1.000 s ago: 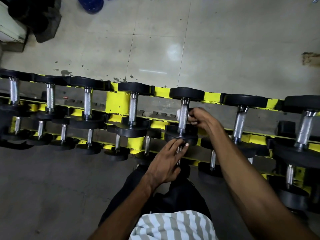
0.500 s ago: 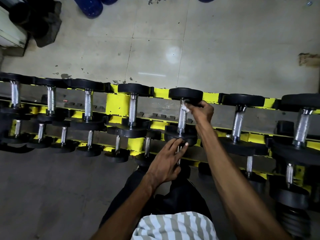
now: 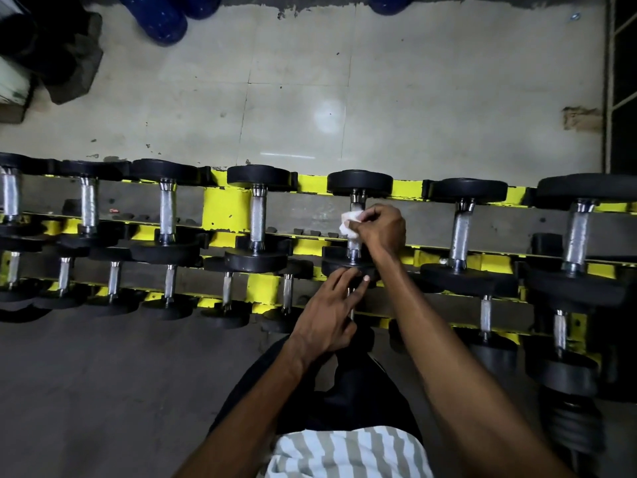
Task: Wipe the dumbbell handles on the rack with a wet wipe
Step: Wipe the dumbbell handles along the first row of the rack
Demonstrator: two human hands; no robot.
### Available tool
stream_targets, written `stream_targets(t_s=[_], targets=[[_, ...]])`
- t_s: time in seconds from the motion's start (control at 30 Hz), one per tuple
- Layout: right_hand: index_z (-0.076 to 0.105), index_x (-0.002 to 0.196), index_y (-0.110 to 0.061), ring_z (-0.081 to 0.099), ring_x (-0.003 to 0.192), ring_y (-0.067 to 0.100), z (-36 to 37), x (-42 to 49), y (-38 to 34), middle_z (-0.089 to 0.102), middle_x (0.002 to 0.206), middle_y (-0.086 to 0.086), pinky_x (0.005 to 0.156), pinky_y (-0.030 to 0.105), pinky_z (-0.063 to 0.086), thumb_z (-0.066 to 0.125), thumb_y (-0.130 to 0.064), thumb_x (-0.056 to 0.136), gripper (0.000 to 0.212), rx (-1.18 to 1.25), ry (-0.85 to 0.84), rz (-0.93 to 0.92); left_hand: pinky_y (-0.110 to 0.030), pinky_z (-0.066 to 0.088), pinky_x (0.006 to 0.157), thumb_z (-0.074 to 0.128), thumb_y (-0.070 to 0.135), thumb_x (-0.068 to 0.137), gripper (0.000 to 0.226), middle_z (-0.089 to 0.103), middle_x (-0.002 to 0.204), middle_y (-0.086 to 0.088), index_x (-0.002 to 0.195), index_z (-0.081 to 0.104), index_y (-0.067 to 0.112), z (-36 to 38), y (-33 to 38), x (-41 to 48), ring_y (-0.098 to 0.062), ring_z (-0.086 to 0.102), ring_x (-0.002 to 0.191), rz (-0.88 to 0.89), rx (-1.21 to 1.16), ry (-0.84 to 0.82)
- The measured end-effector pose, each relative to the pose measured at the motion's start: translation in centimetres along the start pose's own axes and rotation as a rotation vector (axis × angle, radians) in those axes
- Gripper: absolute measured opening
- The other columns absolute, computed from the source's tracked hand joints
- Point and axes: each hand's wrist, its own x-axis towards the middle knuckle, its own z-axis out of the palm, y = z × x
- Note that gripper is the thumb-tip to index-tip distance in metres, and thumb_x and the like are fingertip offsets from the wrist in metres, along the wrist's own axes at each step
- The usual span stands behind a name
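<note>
A yellow and black rack (image 3: 220, 215) runs across the view with rows of black dumbbells with silver handles. My right hand (image 3: 381, 229) grips a white wet wipe (image 3: 349, 224) wrapped against the handle of one top-row dumbbell (image 3: 359, 183), about midway along the handle. My left hand (image 3: 329, 313) rests with straight fingers on that dumbbell's near black end. Most of the handle is hidden behind my right hand and the wipe.
Neighbouring top-row dumbbells stand to the left (image 3: 258, 215) and to the right (image 3: 462, 232). Smaller dumbbells fill the lower tier (image 3: 169, 291). Pale tiled floor (image 3: 293, 98) lies beyond the rack, with blue objects (image 3: 162, 19) and dark items (image 3: 62, 53) at the far left.
My right hand has slid the wipe back down the handle from its far end toward the middle. My left hand has stayed on the dumbbell's near end.
</note>
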Motion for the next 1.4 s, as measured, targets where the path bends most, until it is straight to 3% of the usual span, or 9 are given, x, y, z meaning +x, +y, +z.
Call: stream_targets(t_s=[0.2, 0.4, 0.57, 0.7, 0.83, 0.97, 1.07, 1.17, 1.4], targets=[[0.072, 0.065, -0.027, 0.068, 0.078, 0.014, -1.7, -1.9, 2.9, 0.073, 0.076, -0.007, 0.077, 0.031, 0.055, 0.093, -0.043, 0.057, 0.028, -0.235, -0.185, 0.107, -0.04, 0.039, 0.114, 0.071, 0.027, 0.075, 0.095, 0.025, 0.161, -0.015, 0.159, 0.031, 0.013, 0.7, -0.3, -0.1, -0.032, 0.019, 0.15, -0.022, -0.01, -0.01], [0.062, 0.061, -0.025, 0.07, 0.078, 0.017, -1.3, -2.6, 4.0, 0.071, 0.074, -0.007, 0.075, 0.031, 0.055, 0.089, -0.035, 0.065, 0.029, -0.145, -0.082, 0.111, -0.044, 0.038, 0.118, 0.073, 0.027, 0.075, 0.093, 0.027, 0.158, -0.019, 0.158, 0.034, 0.009, 0.9, -0.4, -0.2, -0.036, 0.024, 0.147, 0.01, 0.011, -0.005], [0.056, 0.062, -0.025, 0.069, 0.072, 0.017, -1.6, -2.6, 5.2, 0.067, 0.068, -0.008, 0.069, 0.033, 0.056, 0.087, -0.032, 0.065, 0.032, -0.079, -0.034, 0.055, -0.043, 0.045, 0.111, 0.074, 0.021, 0.072, 0.091, 0.029, 0.155, -0.018, 0.155, 0.04, 0.008, 0.9, 0.2, -0.1, -0.035, 0.027, 0.146, -0.008, -0.008, 0.024], [0.063, 0.072, -0.019, 0.065, 0.065, 0.011, -3.4, -2.2, 6.3, 0.067, 0.069, -0.008, 0.06, 0.028, 0.053, 0.086, -0.028, 0.069, 0.025, 0.088, 0.028, -0.002, -0.044, 0.049, 0.108, 0.074, 0.017, 0.072, 0.085, 0.035, 0.152, -0.019, 0.151, 0.046, 0.007, 1.3, 0.8, 0.3, -0.036, 0.033, 0.143, -0.044, -0.019, 0.07], [0.065, 0.08, -0.014, 0.065, 0.071, 0.01, -8.5, -1.5, 7.7, 0.069, 0.077, -0.005, 0.061, 0.023, 0.052, 0.083, -0.023, 0.076, 0.02, 0.171, 0.106, -0.133, -0.043, 0.049, 0.107, 0.073, 0.014, 0.076, 0.078, 0.039, 0.151, -0.019, 0.15, 0.048, 0.01, 2.5, 2.9, 0.5, -0.035, 0.038, 0.141, -0.115, -0.051, 0.151], [0.066, 0.078, -0.02, 0.065, 0.071, 0.008, -15.5, 0.4, 11.0, 0.07, 0.079, -0.008, 0.061, 0.024, 0.052, 0.083, -0.026, 0.074, 0.019, 0.072, 0.2, -0.202, -0.045, 0.047, 0.11, 0.069, 0.016, 0.078, 0.081, 0.034, 0.154, -0.017, 0.154, 0.042, 0.012, 4.3, 8.1, 2.5, -0.034, 0.035, 0.145, -0.068, -0.111, 0.122], [0.066, 0.072, -0.02, 0.066, 0.072, 0.014, -18.2, 1.9, 13.0, 0.071, 0.077, -0.007, 0.06, 0.024, 0.045, 0.085, -0.027, 0.068, 0.021, -0.105, 0.107, -0.152, -0.039, 0.041, 0.114, 0.07, 0.023, 0.079, 0.091, 0.026, 0.159, -0.014, 0.16, 0.03, 0.019, 5.8, 12.4, 5.1, -0.031, 0.026, 0.149, 0.006, -0.088, 0.041], [0.07, 0.072, -0.018, 0.066, 0.074, 0.016, -18.5, 2.8, 14.0, 0.072, 0.078, -0.005, 0.06, 0.022, 0.037, 0.087, -0.032, 0.066, 0.023, -0.222, -0.013, -0.105, -0.042, 0.038, 0.115, 0.071, 0.023, 0.078, 0.093, 0.026, 0.16, -0.02, 0.16, 0.029, 0.016, 7.4, 15.2, 7.2, -0.034, 0.024, 0.149, 0.046, -0.048, -0.018], [0.071, 0.076, -0.017, 0.069, 0.075, 0.019, -18.2, 4.6, 13.2, 0.073, 0.08, -0.001, 0.057, 0.022, 0.04, 0.091, -0.039, 0.061, 0.033, -0.32, -0.066, -0.077, -0.04, 0.042, 0.112, 0.072, 0.017, 0.079, 0.096, 0.024, 0.16, -0.02, 0.162, 0.024, 0.015, 7.7, 15.8, 7.6, -0.035, 0.024, 0.15, 0.025, 0.018, -0.023]])
